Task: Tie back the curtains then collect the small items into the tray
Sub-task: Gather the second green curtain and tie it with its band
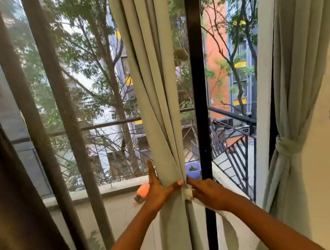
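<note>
Curtain [156,104] between both hands, unlabelled

Two bare forearms show from the lower edge of the view, with no sleeve, watch, bracelet or glove on either. The left hand [158,190] is slim, with long fingers and a pale, glossy nail on the thumb. The right hand [208,191] is also bare, and no ring shows on it.
</note>
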